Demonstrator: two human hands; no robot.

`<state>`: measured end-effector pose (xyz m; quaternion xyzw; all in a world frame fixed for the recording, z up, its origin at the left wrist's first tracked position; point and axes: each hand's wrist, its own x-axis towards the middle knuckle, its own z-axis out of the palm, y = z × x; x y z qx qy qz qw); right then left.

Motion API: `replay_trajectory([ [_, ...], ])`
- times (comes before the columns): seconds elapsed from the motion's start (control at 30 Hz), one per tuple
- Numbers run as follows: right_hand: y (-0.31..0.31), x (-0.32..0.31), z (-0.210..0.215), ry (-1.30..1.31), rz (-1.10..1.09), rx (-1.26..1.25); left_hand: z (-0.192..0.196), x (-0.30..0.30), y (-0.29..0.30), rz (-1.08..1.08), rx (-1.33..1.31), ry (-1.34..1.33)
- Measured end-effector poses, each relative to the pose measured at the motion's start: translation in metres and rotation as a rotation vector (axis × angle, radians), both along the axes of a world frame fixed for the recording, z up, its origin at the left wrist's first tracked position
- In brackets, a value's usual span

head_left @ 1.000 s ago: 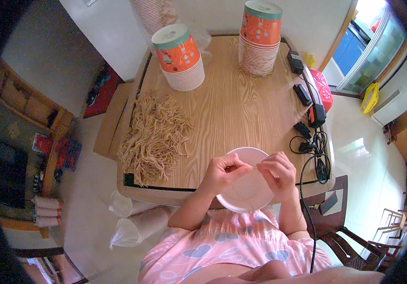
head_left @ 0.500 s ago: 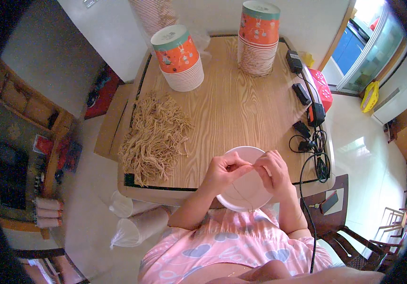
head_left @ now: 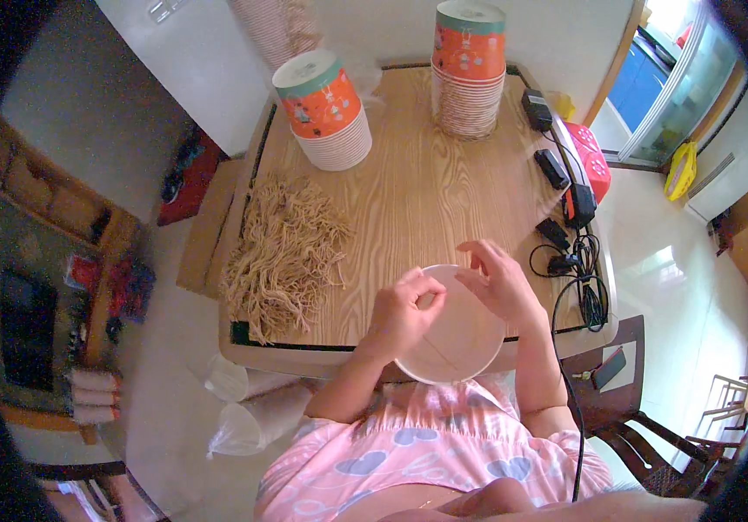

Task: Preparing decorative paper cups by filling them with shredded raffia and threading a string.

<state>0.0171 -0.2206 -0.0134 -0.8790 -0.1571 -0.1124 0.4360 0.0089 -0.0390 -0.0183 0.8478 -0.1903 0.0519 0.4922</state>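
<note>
A white paper tub (head_left: 465,335) rests mouth up at the near edge of the table, against my clothing. My left hand (head_left: 404,313) is closed at the tub's left rim, thumb and forefinger pinched together. From below that hand a thin tan string (head_left: 445,355) runs down across the inside of the tub; where it meets the fingers is hidden. Over the far right rim, my right hand (head_left: 497,283) has its fingers apart and holds nothing. Left of my hands lies a loose heap of tan strings (head_left: 283,252).
Two upside-down stacks of orange and green paper tubs, the left (head_left: 326,113) and the right (head_left: 470,61), stand at the back. Black adapters and a coiled cable (head_left: 587,296) line the right edge. A chair (head_left: 609,391) stands at right, and bagged cups (head_left: 252,426) lie below left.
My hands, pinched together over the tub before, have come apart. The right has moved up and opened its fingers; the left stays pinched and has shifted slightly.
</note>
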Motion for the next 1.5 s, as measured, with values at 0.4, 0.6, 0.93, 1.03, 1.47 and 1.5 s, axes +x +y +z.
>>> replay_trajectory([
  [0.4, 0.021, -0.016, 0.001, 0.263, -0.120, 0.186, 0.000, 0.010, 0.011, 0.083, 0.202, -0.105],
  [0.6, 0.023, -0.017, -0.003, 0.219, -0.100, 0.243, -0.001, 0.011, 0.006, 0.102, 0.202, -0.164],
  [0.93, 0.022, -0.014, -0.002, 0.308, -0.098, 0.327, 0.007, 0.020, -0.002, 0.052, 0.171, -0.156],
  [1.03, 0.020, -0.012, -0.004, 0.308, -0.079, 0.310, 0.011, 0.021, -0.005, 0.045, 0.181, -0.140],
  [1.47, 0.019, -0.010, -0.004, 0.328, -0.083, 0.307, 0.002, 0.033, -0.006, 0.029, 0.260, -0.191],
  [1.5, 0.019, -0.010, -0.003, 0.318, -0.083, 0.306, 0.003, 0.033, -0.006, 0.032, 0.255, -0.173],
])
